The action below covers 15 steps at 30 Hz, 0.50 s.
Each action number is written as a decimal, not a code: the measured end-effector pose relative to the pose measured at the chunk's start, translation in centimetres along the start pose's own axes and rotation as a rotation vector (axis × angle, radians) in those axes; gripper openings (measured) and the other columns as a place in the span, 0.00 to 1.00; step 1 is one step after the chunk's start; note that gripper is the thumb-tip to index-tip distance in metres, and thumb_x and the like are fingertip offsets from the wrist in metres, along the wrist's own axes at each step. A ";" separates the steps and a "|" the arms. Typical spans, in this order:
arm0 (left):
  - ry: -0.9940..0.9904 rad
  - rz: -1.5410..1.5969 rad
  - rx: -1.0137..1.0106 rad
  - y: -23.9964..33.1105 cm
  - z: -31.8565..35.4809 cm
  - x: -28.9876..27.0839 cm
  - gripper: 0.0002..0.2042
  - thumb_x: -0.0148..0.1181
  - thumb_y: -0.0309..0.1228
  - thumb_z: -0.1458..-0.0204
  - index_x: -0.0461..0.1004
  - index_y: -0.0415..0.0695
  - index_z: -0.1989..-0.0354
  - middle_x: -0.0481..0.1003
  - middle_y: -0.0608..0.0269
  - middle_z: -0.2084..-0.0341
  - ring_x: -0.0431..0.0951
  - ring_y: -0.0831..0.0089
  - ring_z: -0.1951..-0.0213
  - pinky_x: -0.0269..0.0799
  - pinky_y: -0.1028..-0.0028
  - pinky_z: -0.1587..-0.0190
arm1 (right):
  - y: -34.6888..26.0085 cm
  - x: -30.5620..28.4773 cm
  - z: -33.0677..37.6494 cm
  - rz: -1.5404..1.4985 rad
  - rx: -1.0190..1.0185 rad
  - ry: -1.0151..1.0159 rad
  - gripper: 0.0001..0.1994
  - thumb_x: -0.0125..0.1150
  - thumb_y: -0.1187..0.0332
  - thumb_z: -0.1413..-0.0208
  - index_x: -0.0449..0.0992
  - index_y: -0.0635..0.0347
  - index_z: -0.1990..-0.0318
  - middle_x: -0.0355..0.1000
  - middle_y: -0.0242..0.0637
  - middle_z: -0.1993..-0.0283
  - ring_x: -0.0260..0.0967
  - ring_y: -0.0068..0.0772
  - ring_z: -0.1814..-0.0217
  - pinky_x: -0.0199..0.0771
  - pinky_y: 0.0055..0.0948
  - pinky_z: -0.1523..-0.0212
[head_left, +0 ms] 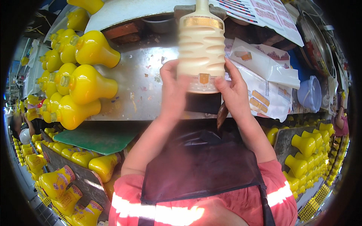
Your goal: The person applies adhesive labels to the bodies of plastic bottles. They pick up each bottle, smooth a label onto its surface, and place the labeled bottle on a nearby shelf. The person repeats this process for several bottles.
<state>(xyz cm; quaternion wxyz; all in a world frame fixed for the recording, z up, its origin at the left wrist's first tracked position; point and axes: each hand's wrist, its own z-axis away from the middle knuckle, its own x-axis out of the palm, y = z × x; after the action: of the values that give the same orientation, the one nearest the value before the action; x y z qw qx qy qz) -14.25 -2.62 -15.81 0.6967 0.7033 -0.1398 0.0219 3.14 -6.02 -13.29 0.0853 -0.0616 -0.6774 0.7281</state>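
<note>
Metal makes up the biggest thing in view: a scuffed, shiny worktop [135, 86] flecked with scraps of paper, running across the middle of the picture. Over its right part lie white plastic bags and printed sheets [264, 79], crinkled and overlapping; I count at least three. Below the worktop's left edge sits one flat green board [100, 137] with a matte face.

Glossy yellow bottles [88, 84], bulb-bodied with narrow necks, lie on their sides along the worktop's left part; about eight show clearly there, and many more stand packed in rows lower left and lower right, too many to count. Some lower-left ones carry patterned labels.

One cream-white ribbed bottle [201, 45] is held up over the middle of the worktop, its neck pointing away toward the top edge. Its body is ringed with rounded ridges, with a gold band near the shoulder and a small gold mark near the base. It is slightly blurred and hides part of the worktop behind it.

The left hand [171, 88] clasps the bottle's lower left side, fingers wrapped on it. The right hand [233, 90] presses the lower right side, fingers stretched up along it.

One pale blue plastic tub [311, 94] sits at the right.
</note>
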 end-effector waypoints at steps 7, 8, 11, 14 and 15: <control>-0.078 0.165 0.007 0.2 0.4 -0.9 0.24 0.48 0.38 0.32 0.55 0.42 0.32 0.62 0.55 0.37 0.62 0.68 0.35 0.55 0.66 0.31 | -0.8 -1.7 0.3 0.099 0.212 -0.178 0.36 0.60 0.65 0.33 0.49 0.69 0.24 0.67 0.44 0.36 0.72 0.20 0.51 0.75 0.22 0.52; -0.079 0.157 0.031 0.2 0.4 -0.8 0.24 0.50 0.34 0.33 0.54 0.40 0.32 0.61 0.54 0.36 0.61 0.68 0.34 0.54 0.67 0.30 | -0.7 -1.4 0.5 0.078 0.154 -0.148 0.37 0.60 0.65 0.33 0.49 0.69 0.24 0.65 0.44 0.35 0.72 0.21 0.49 0.75 0.23 0.50; -0.055 0.100 -0.018 0.1 0.3 -0.5 0.26 0.55 0.33 0.36 0.54 0.40 0.33 0.60 0.52 0.36 0.58 0.66 0.33 0.52 0.65 0.29 | -0.3 -0.2 0.6 0.033 0.025 -0.116 0.38 0.61 0.66 0.34 0.48 0.70 0.24 0.63 0.45 0.32 0.71 0.23 0.44 0.75 0.25 0.47; -0.049 0.127 -0.029 0.2 0.1 -0.5 0.27 0.57 0.33 0.37 0.54 0.40 0.33 0.60 0.52 0.37 0.59 0.66 0.33 0.53 0.65 0.30 | -0.4 0.1 0.5 0.021 -0.015 -0.108 0.38 0.62 0.68 0.35 0.48 0.70 0.24 0.61 0.46 0.31 0.70 0.26 0.40 0.75 0.26 0.45; -0.050 0.129 -0.029 0.2 0.1 -0.5 0.27 0.57 0.33 0.37 0.54 0.40 0.33 0.60 0.52 0.37 0.59 0.66 0.33 0.53 0.65 0.30 | -0.5 0.1 0.5 0.026 -0.016 -0.107 0.38 0.62 0.68 0.35 0.48 0.70 0.24 0.61 0.46 0.30 0.70 0.27 0.39 0.74 0.26 0.45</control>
<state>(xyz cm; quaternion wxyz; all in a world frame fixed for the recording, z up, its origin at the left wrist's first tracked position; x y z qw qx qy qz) -14.82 -2.62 -15.76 0.7003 0.6829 -0.2025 0.0468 3.00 -6.46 -12.79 0.0389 -0.0318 -0.6858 0.7261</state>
